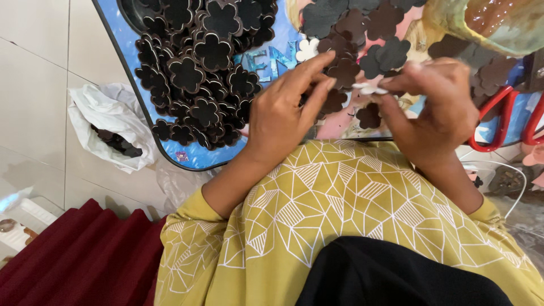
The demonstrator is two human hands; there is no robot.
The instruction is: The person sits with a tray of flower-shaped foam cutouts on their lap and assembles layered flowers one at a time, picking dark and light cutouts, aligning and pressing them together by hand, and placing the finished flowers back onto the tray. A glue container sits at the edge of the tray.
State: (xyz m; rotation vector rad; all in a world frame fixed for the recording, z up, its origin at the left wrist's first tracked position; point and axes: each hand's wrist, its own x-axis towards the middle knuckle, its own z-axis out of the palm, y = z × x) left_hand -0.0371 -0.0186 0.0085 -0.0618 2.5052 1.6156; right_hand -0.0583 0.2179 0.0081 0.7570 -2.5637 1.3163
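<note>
From here I judge the work well along: a big heap of dark flower pieces (201, 62) sits left of my left hand (283, 116), fewer loose ones (362, 34) lie above it, and both it and my right hand (436, 110) pinch one small white piece (368, 88) between them.

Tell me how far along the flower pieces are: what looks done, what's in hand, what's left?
Looks done: a big heap of black edged flower pieces stacked at the table's left. In hand: the left hand and right hand pinch a small white piece between their fingertips. Seemingly left: thinner flat dark flower shapes scattered ahead; more dark pieces in the white plastic bag.
</note>
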